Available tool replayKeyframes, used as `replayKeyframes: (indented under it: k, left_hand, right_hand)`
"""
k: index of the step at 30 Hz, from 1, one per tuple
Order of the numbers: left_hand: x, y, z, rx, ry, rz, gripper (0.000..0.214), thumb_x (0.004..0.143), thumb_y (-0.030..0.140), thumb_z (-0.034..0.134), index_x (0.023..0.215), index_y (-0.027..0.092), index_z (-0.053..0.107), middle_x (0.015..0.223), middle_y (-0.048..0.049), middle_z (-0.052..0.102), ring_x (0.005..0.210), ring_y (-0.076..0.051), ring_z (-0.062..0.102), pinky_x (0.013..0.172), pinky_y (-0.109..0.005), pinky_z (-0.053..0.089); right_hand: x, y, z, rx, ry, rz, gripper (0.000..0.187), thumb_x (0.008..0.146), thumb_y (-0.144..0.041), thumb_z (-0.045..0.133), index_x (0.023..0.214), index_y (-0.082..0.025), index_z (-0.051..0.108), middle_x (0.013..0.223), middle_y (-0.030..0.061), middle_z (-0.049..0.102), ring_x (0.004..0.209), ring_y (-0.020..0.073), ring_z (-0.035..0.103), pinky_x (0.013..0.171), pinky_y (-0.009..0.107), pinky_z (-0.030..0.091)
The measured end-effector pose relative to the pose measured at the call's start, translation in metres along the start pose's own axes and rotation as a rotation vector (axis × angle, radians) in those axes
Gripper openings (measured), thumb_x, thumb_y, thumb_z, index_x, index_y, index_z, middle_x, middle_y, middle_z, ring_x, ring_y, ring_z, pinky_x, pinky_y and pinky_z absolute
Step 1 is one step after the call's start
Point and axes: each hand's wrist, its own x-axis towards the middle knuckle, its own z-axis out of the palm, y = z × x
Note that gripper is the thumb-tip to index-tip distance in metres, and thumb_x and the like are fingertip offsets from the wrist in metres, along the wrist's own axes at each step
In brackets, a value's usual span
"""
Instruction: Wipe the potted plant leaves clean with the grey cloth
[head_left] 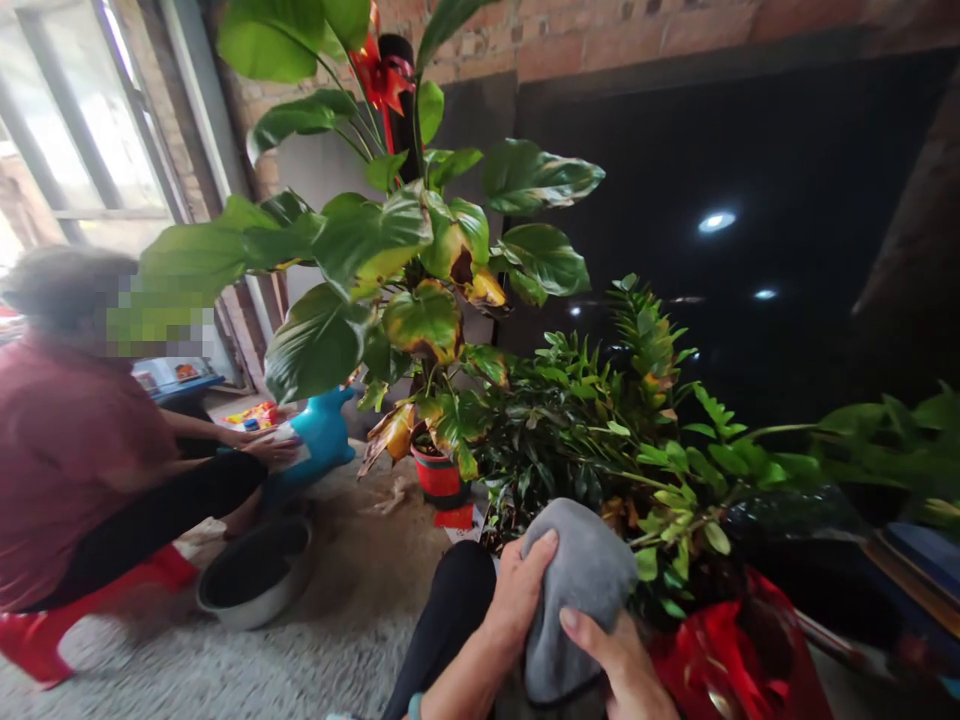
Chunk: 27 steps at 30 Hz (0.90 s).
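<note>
A soft grey cloth (576,565), bunched into a rounded shape, is held up in front of my knee. Along its left side my left hand (516,585) is closed, the thumb pressed on its face. My right hand (616,650) grips it from the lower right, thumb on the front and fingers out of sight behind. Whether the cloth covers something inside cannot be seen. Just beyond it are green leafy plants (570,420), and a red-wrapped pot (739,650) stands close by my right hand.
A tall broad-leaved plant (390,240), some leaves yellow and brown, stands in a red pot (437,478). At left a person (82,430) sits on a red stool (45,630), hands at a blue object (324,430). A grey basin (259,575) lies on the floor.
</note>
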Motion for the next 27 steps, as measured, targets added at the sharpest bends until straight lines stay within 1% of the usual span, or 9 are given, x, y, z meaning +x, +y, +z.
replayKeyframes:
  k: [6, 9, 13, 16, 18, 19, 21, 24, 27]
  left_hand:
    - [0.009, -0.007, -0.004, -0.009, -0.014, 0.040, 0.058, 0.062, 0.074, 0.063, 0.067, 0.016, 0.064, 0.059, -0.0001, 0.052, 0.062, -0.016, 0.044, 0.061, -0.029, 0.035]
    - [0.013, -0.001, -0.002, 0.038, -0.006, 0.091, 0.057, 0.064, 0.072, 0.062, 0.068, 0.015, 0.065, 0.063, -0.0022, 0.057, 0.068, -0.018, 0.049, 0.065, -0.029, 0.040]
    - [0.032, 0.007, -0.006, 0.011, 0.042, 0.261, 0.059, 0.066, 0.072, 0.059, 0.077, 0.015, 0.069, 0.072, -0.0038, 0.061, 0.072, -0.018, 0.052, 0.067, -0.028, 0.042]
    - [0.055, 0.002, -0.018, -0.091, 0.264, 0.206, 0.059, 0.064, 0.070, 0.060, 0.082, 0.015, 0.070, 0.075, -0.0045, 0.060, 0.068, -0.016, 0.051, 0.056, -0.024, 0.039]
    - [0.067, -0.008, -0.028, -0.126, 0.446, 0.146, 0.052, 0.059, 0.062, 0.066, 0.081, 0.016, 0.069, 0.081, -0.0051, 0.061, 0.071, -0.016, 0.052, 0.053, -0.022, 0.036]
    - [0.071, -0.013, -0.033, -0.136, 0.478, 0.129, 0.048, 0.057, 0.058, 0.069, 0.081, 0.017, 0.069, 0.087, -0.0058, 0.062, 0.075, -0.016, 0.053, 0.053, -0.021, 0.037]
    - [0.075, -0.021, -0.043, -0.163, 0.429, 0.111, 0.041, 0.056, 0.050, 0.072, 0.079, 0.017, 0.069, 0.096, -0.0069, 0.063, 0.081, -0.018, 0.055, 0.057, -0.022, 0.040]
    - [0.078, -0.024, -0.053, -0.167, 0.258, 0.151, 0.023, 0.060, 0.037, 0.072, 0.070, 0.017, 0.070, 0.093, -0.0067, 0.066, 0.088, -0.021, 0.057, 0.068, -0.025, 0.045]
    - [0.081, -0.020, -0.058, -0.133, 0.168, 0.173, 0.009, 0.061, 0.026, 0.071, 0.060, 0.018, 0.068, 0.074, -0.0051, 0.067, 0.088, -0.023, 0.059, 0.075, -0.027, 0.046]
  right_hand:
    - [0.008, 0.010, -0.001, 0.011, 0.035, -0.039, 0.058, 0.045, -0.048, 0.084, 0.094, -0.021, 0.069, 0.100, 0.0058, 0.073, 0.116, 0.0346, 0.056, 0.094, 0.043, 0.047]
    - [0.021, 0.005, -0.003, -0.036, 0.025, -0.019, 0.053, 0.041, -0.047, 0.086, 0.083, -0.019, 0.070, 0.095, 0.0082, 0.074, 0.108, 0.0366, 0.061, 0.089, 0.045, 0.050]
    - [0.036, -0.040, 0.010, -0.088, 0.076, -0.143, 0.054, 0.031, -0.040, 0.088, 0.075, -0.016, 0.068, 0.074, 0.0082, 0.074, 0.081, 0.0349, 0.068, 0.079, 0.046, 0.053]
    - [0.048, -0.093, 0.033, 0.048, 0.221, -0.376, 0.056, 0.033, -0.038, 0.087, 0.082, -0.018, 0.068, 0.081, 0.0059, 0.074, 0.087, 0.0316, 0.067, 0.080, 0.043, 0.052]
    - [0.059, -0.116, 0.050, 0.140, 0.231, -0.484, 0.054, 0.038, -0.037, 0.085, 0.086, -0.019, 0.067, 0.089, 0.0047, 0.074, 0.094, 0.0297, 0.065, 0.083, 0.041, 0.052]
    - [0.065, -0.119, 0.057, 0.156, 0.208, -0.475, 0.053, 0.039, -0.035, 0.085, 0.086, -0.019, 0.067, 0.089, 0.0045, 0.074, 0.095, 0.0295, 0.065, 0.083, 0.041, 0.052]
    - [0.073, -0.107, 0.065, 0.115, 0.089, -0.302, 0.049, 0.040, -0.035, 0.084, 0.083, -0.018, 0.068, 0.086, 0.0064, 0.075, 0.093, 0.0313, 0.066, 0.081, 0.042, 0.053]
    - [0.064, -0.057, 0.055, -0.028, -0.122, 0.055, 0.049, 0.042, -0.042, 0.083, 0.081, -0.014, 0.071, 0.085, 0.0116, 0.075, 0.090, 0.0356, 0.068, 0.080, 0.046, 0.054]
    - [0.038, -0.028, 0.036, -0.137, -0.159, 0.054, 0.051, 0.046, -0.045, 0.083, 0.086, -0.014, 0.072, 0.088, 0.0113, 0.075, 0.093, 0.0352, 0.068, 0.084, 0.044, 0.052]
